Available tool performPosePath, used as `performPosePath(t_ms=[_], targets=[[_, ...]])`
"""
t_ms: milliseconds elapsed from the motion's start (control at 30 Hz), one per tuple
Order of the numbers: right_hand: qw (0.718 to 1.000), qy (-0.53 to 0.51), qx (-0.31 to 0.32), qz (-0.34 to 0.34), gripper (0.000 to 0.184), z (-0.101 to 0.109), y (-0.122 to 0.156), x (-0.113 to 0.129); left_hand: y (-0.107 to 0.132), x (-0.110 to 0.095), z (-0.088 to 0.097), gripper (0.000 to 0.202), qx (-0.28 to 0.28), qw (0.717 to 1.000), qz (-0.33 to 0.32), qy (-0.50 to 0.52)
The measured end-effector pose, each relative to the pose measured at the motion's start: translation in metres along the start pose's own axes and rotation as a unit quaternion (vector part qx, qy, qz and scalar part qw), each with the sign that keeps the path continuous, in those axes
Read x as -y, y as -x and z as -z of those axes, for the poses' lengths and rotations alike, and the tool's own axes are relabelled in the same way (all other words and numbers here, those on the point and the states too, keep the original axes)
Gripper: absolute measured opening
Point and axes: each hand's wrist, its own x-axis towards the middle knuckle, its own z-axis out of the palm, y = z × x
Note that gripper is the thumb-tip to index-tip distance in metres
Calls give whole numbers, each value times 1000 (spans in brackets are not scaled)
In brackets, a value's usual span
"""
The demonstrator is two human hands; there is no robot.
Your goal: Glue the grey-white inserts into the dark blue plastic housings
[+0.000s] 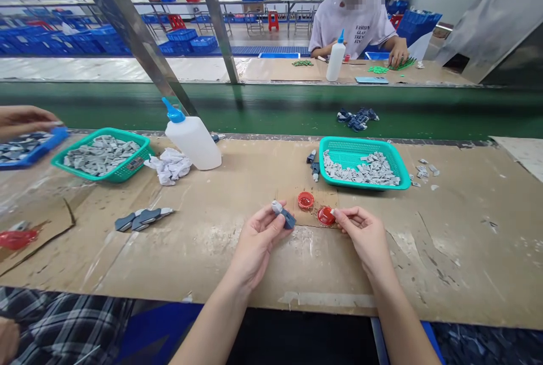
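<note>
My left hand [263, 235] is closed around a dark blue plastic part with a pale grey tip [288, 219], held just above the table. In my right hand [360, 235], thumb and finger pinch a small pale grey piece [333, 212] at the rim of a red cap [326, 216] containing clear liquid. Beside that cap sits another red cap [305, 201], also wet inside. Behind them is a green basket [365, 186] partly filled with small grey pieces [377, 170]. A few dark blue parts [314, 167] lie against the basket's left side.
A white squeeze bottle [195, 141], a crumpled cloth [169, 167] and another green basket [139, 161] stand at the left. Joined blue-grey parts [144, 219] lie nearer. A co-worker's hand [25, 121] reaches over a blue tray [59, 137]. Beyond the green belt [271, 110], another person works.
</note>
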Motion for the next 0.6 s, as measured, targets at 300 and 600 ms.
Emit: performPosePath(t_ms=[300, 600], targets=[[997, -40, 70, 15, 19, -21, 36, 38, 3, 21, -17, 25, 21, 997, -70, 4], [990, -32, 138, -21, 25, -26, 37, 38, 10, 21, -22, 24, 16, 996, -88, -9]])
